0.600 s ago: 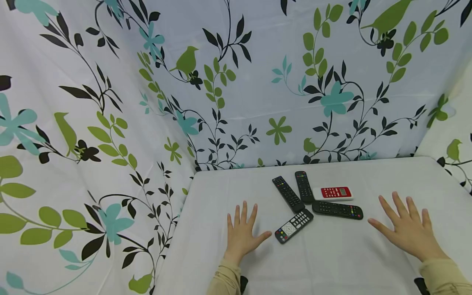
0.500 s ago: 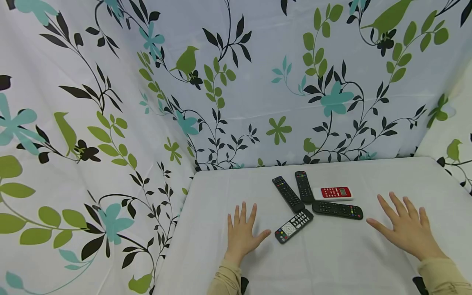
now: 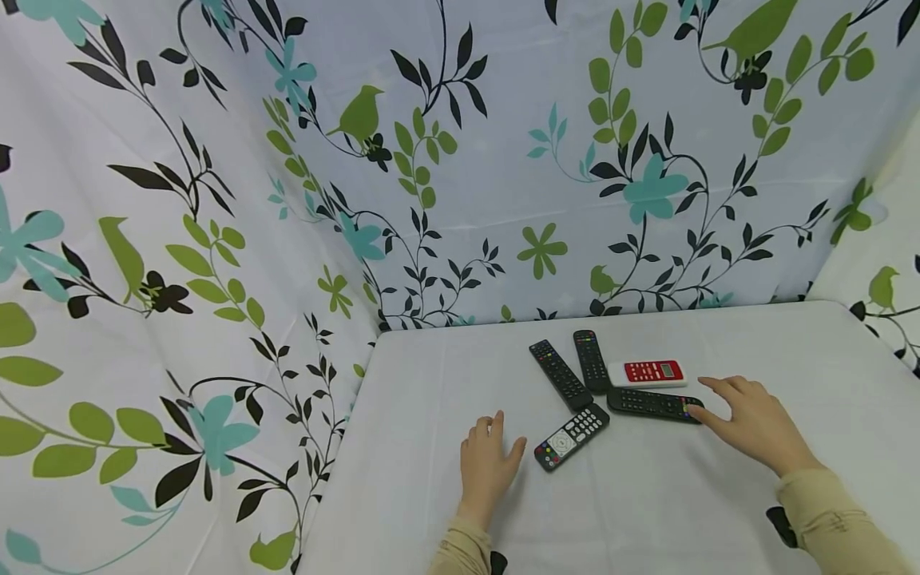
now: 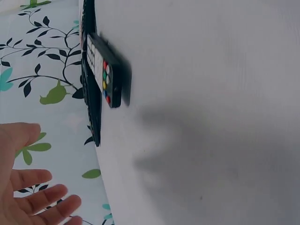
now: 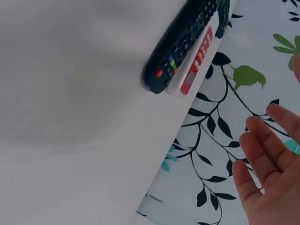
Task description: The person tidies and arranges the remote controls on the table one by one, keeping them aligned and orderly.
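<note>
Several remote controls lie close together on the white table. My right hand (image 3: 758, 423) hovers by the right end of a long black remote control (image 3: 650, 403); its thumb overlaps that end in the head view, while the right wrist view shows the fingers apart from it. Just behind lies a white remote control (image 3: 621, 375) with a red keypad. My left hand (image 3: 483, 471), fingers loosely bent and holding nothing, is over the table left of a black remote control (image 3: 571, 437) with pale buttons. Two more, a black remote control (image 3: 561, 375) and a shorter-looking black remote control (image 3: 591, 361), lie behind.
The white table (image 3: 431, 375) ends at a back edge against a hanging curtain (image 3: 460, 200) printed with leaves, birds and flowers. More of this cloth hangs at the left and right sides.
My right hand has moved left to the long black remote's end, its spread fingers drawing together. My left hand has shifted slightly right and its fingers have bent. The remotes have stayed put.
</note>
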